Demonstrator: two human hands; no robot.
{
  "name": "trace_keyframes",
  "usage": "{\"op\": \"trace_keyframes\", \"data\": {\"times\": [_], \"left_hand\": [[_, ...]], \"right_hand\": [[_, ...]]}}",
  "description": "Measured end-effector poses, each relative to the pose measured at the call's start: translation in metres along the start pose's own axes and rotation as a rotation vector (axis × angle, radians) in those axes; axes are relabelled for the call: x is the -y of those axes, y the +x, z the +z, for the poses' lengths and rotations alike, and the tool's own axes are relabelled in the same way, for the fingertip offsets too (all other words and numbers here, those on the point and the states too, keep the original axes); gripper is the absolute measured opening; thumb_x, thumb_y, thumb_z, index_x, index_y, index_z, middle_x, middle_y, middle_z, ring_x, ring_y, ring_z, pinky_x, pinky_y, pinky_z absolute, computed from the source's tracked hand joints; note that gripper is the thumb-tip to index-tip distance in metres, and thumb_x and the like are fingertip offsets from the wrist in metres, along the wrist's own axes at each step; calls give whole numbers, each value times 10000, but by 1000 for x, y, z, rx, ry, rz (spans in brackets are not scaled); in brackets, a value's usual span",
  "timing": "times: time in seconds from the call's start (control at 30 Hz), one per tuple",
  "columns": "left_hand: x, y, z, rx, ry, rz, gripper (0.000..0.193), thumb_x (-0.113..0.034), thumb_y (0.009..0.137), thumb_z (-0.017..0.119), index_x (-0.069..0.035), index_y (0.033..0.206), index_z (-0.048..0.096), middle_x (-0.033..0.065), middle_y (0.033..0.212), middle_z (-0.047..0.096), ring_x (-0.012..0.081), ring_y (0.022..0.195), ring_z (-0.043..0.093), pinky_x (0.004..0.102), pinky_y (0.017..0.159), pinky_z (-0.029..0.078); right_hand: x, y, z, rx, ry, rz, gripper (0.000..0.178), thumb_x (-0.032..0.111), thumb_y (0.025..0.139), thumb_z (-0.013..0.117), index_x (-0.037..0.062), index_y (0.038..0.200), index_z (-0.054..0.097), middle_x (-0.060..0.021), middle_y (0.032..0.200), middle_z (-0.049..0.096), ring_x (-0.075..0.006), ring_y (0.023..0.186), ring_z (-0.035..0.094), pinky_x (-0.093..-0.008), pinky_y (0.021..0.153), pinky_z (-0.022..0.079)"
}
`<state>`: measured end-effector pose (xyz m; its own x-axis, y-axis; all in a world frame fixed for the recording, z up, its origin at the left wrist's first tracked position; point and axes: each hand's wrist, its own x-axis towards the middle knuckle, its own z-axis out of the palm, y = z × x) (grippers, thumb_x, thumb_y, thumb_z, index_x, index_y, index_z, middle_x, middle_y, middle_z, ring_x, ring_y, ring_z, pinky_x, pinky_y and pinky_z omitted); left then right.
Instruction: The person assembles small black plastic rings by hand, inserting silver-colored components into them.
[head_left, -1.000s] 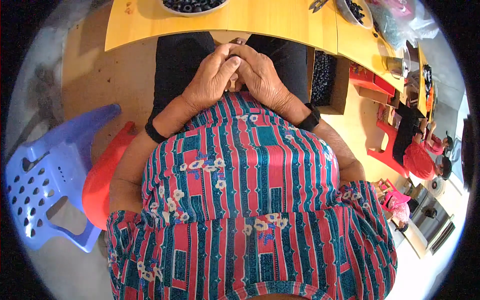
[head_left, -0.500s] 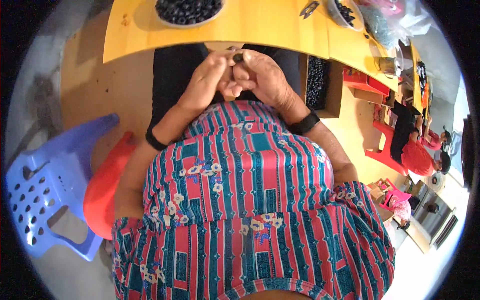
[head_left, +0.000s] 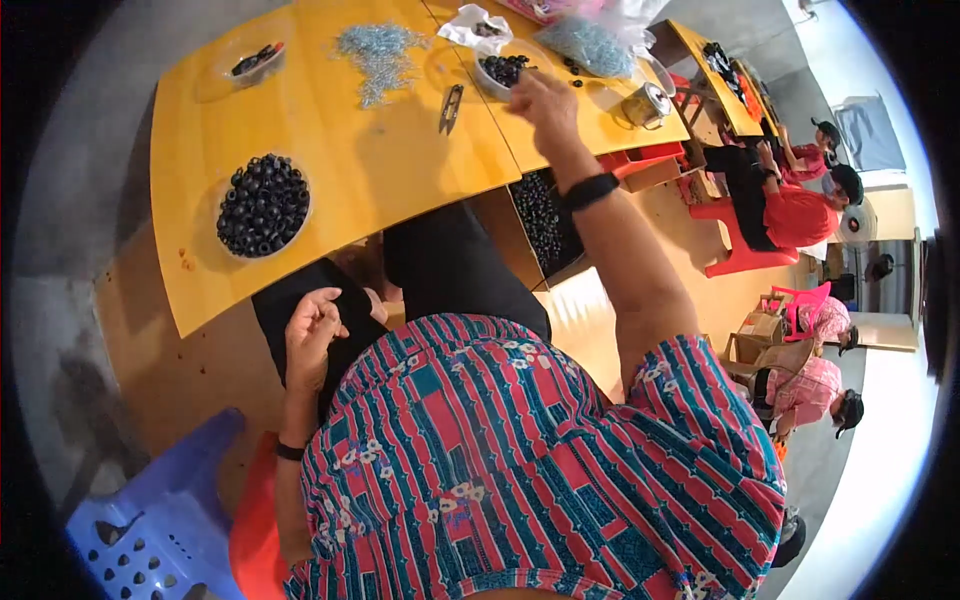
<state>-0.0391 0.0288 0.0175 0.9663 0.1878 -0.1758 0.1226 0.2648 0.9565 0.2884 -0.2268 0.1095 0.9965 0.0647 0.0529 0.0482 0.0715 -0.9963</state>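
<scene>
My right hand [head_left: 545, 105] reaches over the right rim of a clear plastic bowl [head_left: 487, 82] on the table. Its fingers are bent and drawn together, and I cannot make out what is in them, if anything. Small black pieces [head_left: 503, 69] lie inside that bowl. Above my lap, beside the table's front edge, my left hand [head_left: 314, 335] is curled with the thumb against the fingers; whatever it may hold is too small to see. A round dish heaped with black ring-like pieces [head_left: 262, 205] stands on the table ahead of this hand.
Thread snips [head_left: 451, 108] and a pile of small clear-blue pieces [head_left: 380, 55] lie on the yellow table [head_left: 400, 165]. Another plastic tub [head_left: 262, 68] stands far left, a metal mug [head_left: 647, 105] right. A box of black pieces [head_left: 545, 220] sits below. People work at the right.
My hands have parted from around a small dark piece. The right has gone forward and right to the bowl; the left has dropped back leftward over my lap. The view has shifted, showing more table.
</scene>
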Motion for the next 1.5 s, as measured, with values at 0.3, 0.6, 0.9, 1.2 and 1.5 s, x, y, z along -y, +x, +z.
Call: {"op": "trace_keyframes", "data": {"times": [0.3, 0.6, 0.9, 1.2, 1.5], "left_hand": [[-1, 11, 0, 3, -93, 1, 250, -133, 918, 502, 0, 1129, 513, -21, 737, 439, 63, 637, 435, 236, 628, 430], [-4, 8, 7, -12, -208, -85, 252, -191, 920, 512, -42, 1121, 537, -19, 752, 518, 63, 665, 522, 182, 620, 422], [-1, 10, 10, -11, -284, -141, 268, -191, 920, 524, -20, 1127, 526, -24, 738, 457, 61, 666, 462, 236, 664, 472], [3, 14, 8, -12, -269, -136, 238, -180, 910, 530, -51, 1110, 542, -19, 782, 528, 61, 672, 522, 185, 637, 447], [6, 17, 6, -2, -300, -88, 244, -157, 913, 515, -26, 1118, 534, -23, 765, 503, 59, 664, 506, 197, 648, 463]], "right_hand": [[-3, -9, 34, 105, -118, -63, 176, 52, 826, 591, -36, 971, 635, -80, 808, 629, -117, 615, 571, -248, 554, 494], [-25, -95, 140, 674, -494, -534, 190, 82, 727, 691, 51, 912, 666, -101, 773, 612, -176, 661, 602, -280, 616, 488], [-28, -110, 195, 759, -763, -810, 279, 95, 688, 684, 121, 964, 653, -110, 855, 600, -304, 774, 604, -364, 697, 502], [-36, -106, 195, 761, -841, -881, 231, 141, 750, 640, 139, 982, 631, -85, 871, 598, -295, 787, 610, -377, 671, 510], [-42, -99, 200, 781, -968, -977, 242, 160, 779, 627, 130, 1008, 556, -73, 912, 571, -294, 777, 607, -385, 650, 514]]}}
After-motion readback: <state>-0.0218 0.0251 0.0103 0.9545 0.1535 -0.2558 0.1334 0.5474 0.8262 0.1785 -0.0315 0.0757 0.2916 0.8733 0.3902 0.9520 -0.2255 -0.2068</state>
